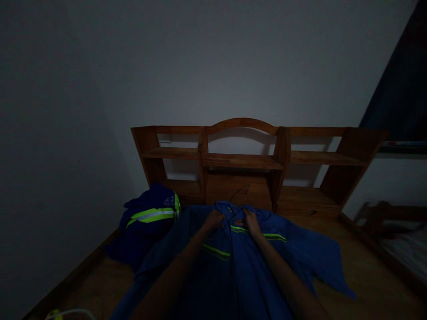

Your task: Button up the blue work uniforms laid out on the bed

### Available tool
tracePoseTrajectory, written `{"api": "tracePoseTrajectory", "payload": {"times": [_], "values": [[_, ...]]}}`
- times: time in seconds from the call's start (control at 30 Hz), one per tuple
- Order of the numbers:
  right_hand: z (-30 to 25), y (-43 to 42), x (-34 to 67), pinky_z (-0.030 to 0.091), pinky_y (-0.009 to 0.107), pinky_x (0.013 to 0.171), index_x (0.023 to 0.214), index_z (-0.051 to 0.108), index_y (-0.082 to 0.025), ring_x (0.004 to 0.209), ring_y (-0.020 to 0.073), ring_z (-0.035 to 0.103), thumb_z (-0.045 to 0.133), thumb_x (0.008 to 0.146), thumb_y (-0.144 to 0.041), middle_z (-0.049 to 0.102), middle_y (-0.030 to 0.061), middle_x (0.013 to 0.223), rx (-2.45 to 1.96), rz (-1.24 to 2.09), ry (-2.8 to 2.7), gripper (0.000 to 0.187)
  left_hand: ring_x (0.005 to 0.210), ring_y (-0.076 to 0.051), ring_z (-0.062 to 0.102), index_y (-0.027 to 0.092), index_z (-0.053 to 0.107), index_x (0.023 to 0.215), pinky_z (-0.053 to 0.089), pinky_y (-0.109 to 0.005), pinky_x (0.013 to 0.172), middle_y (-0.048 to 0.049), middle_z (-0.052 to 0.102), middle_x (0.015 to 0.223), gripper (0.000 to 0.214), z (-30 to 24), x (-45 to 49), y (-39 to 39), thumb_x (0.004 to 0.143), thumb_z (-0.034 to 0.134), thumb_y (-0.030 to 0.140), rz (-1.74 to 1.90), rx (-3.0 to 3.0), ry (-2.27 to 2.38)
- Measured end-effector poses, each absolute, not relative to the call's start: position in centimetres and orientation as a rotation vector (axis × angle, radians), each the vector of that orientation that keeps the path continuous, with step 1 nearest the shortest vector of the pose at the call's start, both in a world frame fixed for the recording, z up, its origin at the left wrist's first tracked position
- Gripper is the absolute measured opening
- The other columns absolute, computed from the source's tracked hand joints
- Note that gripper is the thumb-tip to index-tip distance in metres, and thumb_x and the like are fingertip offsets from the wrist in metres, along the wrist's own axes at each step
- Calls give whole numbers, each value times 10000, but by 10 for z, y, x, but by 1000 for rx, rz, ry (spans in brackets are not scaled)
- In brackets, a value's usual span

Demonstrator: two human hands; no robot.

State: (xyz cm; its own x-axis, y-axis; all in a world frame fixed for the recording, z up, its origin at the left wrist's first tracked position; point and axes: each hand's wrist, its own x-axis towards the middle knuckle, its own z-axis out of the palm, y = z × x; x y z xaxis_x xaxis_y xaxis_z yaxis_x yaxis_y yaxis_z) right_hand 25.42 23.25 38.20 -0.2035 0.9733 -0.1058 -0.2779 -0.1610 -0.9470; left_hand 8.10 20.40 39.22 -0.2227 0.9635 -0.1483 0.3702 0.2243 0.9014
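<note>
A blue work jacket [293,253] with yellow-green reflective stripes lies spread flat on a wooden bed platform [367,275], collar toward the headboard. My left hand [213,220] is closed on the fabric just left of the collar. My right hand [251,222] pinches the front edge of the jacket just right of the collar. Both forearms reach forward over the jacket's body. The hands are close together at the neck opening.
A second blue garment [150,218] with a reflective stripe sits bundled at the left. A wooden headboard shelf unit [242,160] stands against the grey wall behind. A white cable [71,313] lies at the near left corner. Another piece of furniture [396,226] shows at the right.
</note>
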Motion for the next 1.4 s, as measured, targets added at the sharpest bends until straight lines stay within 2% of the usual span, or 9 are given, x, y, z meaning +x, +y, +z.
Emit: {"api": "tracePoseTrajectory", "payload": {"times": [0.2,0.33,0.47,0.67,0.77,0.9,1.0,1.17,1.4], "values": [[375,248,266,559,327,600,885,605,-144,651,211,672,554,775,-570,677,73,702,-832,1575,-1082,443,477,-83,544,133,549,771,448,-198,492,17,554,570,365,386,82,247,893,397,442,1430,1079,1658],[370,260,269,543,357,793,1032,625,-137,880,214,662,480,826,-572,687,109,929,-749,1466,-1224,503,599,-123,627,168,537,835,496,-229,596,2,611,677,348,377,84,252,836,437,501,1610,1163,1522],[362,265,270,486,385,900,1095,623,-160,990,211,623,426,862,-518,654,108,1082,-780,1241,-1448,471,737,-152,650,170,544,899,513,-285,713,-28,636,804,290,368,87,239,848,447,439,1613,1336,1407],[373,250,263,357,425,1014,989,659,-216,1098,228,540,663,691,-351,630,52,1120,-798,1054,-1657,327,991,-173,561,202,581,993,411,-341,933,-46,592,1022,209,364,87,191,797,569,274,1553,1598,1430],[382,227,259,361,398,1002,1041,596,-214,1104,213,519,691,637,-252,587,43,1151,-777,923,-1784,417,990,-183,545,211,585,998,398,-344,928,-45,584,1010,216,367,86,170,784,572,229,1387,1852,1535],[384,192,264,399,353,929,902,581,-203,1028,193,525,579,722,-133,571,49,1049,-822,592,-2022,193,952,-199,537,208,614,863,373,-345,893,-36,601,915,99,372,88,162,789,555,238,1106,2081,1689],[381,175,272,420,320,856,821,589,-204,934,183,537,499,761,-72,568,43,926,-906,482,-2098,170,922,-201,537,208,617,807,340,-352,876,-23,616,864,104,376,90,164,807,529,263,965,2112,1757],[382,171,276,414,311,818,799,610,-208,872,186,535,477,790,-66,582,34,839,-946,437,-2157,195,963,-184,530,224,620,869,304,-331,892,-1,643,915,147,382,81,164,829,515,319,841,2131,1639],[380,180,277,426,309,769,844,687,-235,869,196,547,526,803,-134,612,44,854,-884,568,-2134,195,925,-192,550,222,618,834,301,-336,877,3,652,882,122,382,72,162,721,641,261,837,2113,1556]]}}
